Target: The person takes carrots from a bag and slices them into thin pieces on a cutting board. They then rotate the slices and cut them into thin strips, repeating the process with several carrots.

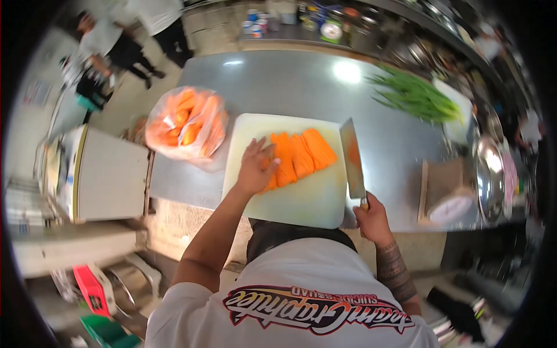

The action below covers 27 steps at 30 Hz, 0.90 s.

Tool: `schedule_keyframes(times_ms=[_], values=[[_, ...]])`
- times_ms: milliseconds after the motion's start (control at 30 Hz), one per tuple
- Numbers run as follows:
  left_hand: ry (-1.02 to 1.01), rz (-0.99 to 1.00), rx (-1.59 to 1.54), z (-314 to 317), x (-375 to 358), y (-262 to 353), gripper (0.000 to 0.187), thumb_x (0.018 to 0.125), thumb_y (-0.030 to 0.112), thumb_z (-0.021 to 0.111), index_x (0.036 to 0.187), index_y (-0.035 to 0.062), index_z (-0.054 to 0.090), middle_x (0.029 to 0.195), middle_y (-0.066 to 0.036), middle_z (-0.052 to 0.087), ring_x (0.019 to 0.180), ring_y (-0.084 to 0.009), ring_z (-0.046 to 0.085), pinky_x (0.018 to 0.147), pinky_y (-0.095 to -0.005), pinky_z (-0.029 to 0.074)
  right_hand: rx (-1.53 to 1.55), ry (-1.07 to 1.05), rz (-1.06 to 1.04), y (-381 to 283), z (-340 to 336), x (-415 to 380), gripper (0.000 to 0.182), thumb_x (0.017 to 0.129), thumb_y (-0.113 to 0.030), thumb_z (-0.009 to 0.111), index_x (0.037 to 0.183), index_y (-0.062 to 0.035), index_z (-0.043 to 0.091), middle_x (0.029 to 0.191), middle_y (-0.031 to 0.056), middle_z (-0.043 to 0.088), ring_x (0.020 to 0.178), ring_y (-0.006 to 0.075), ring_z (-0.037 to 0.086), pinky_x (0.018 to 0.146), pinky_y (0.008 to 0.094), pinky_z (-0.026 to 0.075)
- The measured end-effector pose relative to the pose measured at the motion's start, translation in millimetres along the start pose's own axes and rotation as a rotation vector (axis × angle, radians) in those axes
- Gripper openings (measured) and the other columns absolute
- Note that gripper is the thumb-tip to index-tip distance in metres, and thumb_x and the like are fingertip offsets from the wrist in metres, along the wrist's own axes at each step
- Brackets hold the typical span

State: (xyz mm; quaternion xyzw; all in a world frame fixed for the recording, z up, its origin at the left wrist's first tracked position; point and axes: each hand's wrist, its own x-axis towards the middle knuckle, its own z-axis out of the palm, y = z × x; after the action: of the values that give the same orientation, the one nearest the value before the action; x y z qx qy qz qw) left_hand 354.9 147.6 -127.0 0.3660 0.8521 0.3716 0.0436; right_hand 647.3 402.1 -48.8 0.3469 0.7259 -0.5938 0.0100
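Thinly sliced carrots (300, 155) lie in overlapping rows across a white cutting board (313, 200). My left hand (256, 167) rests at the left end of the slices with its fingers spread, touching them and partly covering them. A wide-bladed cleaver (351, 156) is gripped by its handle in my right hand (373, 219). Its blade stands just past the board's right edge, apart from the carrots, and orange shows on its face. Left of the board sits a clear plastic bag of whole carrots (187, 122).
The board is on a steel table (261, 75). Green leafy stalks (415, 95) lie at the back right by a white board (458, 107). A dial scale (449, 203) and metal bowls (490, 174) stand at the right. Several people (113, 43) are at the far left.
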Motion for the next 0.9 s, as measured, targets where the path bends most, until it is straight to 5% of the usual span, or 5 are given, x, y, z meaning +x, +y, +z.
schedule_keyframes(times_ms=[100, 300, 900], values=[[-0.081, 0.031, 0.177, 0.8, -5.3, 13.4, 0.062, 0.103, 0.054, 0.061, 0.154, 0.0188, 0.060, 0.168, -0.021, 0.041, 0.158, -0.0516, 0.026, 0.128, -0.0673, 0.017, -0.068, -0.059, 0.003, 3.4, -7.3, 13.7, 0.047, 0.096, -0.006, 0.065, 0.142, 0.0017, 0.058, 0.085, 0.0092, 0.069, 0.059, 0.0154, 0.064, 0.056, 0.0342, 0.055], [-0.236, 0.107, 0.318, 18.0, -6.9, 11.3, 0.072, 0.102, 0.065, 0.053, 0.161, 0.0239, 0.050, 0.173, -0.020, 0.033, 0.161, -0.0495, 0.020, 0.130, -0.0655, 0.012, -0.138, -0.053, -0.022, 23.0, -4.2, 31.5, 0.055, 0.096, -0.007, 0.064, 0.148, -0.0002, 0.050, 0.081, 0.0085, 0.066, 0.058, 0.0163, 0.064, 0.053, 0.0352, 0.054], [-0.318, 0.083, 0.247, 14.7, 0.9, 19.7, 0.075, 0.104, 0.065, 0.050, 0.164, 0.0197, 0.044, 0.175, -0.024, 0.023, 0.161, -0.0503, 0.017, 0.130, -0.0643, 0.011, 0.175, 0.149, 0.043, 16.7, 63.3, -7.0, 0.033, 0.098, -0.002, 0.060, 0.131, -0.0008, 0.058, 0.074, 0.0017, 0.058, 0.054, 0.0105, 0.056, 0.047, 0.0308, 0.053]])
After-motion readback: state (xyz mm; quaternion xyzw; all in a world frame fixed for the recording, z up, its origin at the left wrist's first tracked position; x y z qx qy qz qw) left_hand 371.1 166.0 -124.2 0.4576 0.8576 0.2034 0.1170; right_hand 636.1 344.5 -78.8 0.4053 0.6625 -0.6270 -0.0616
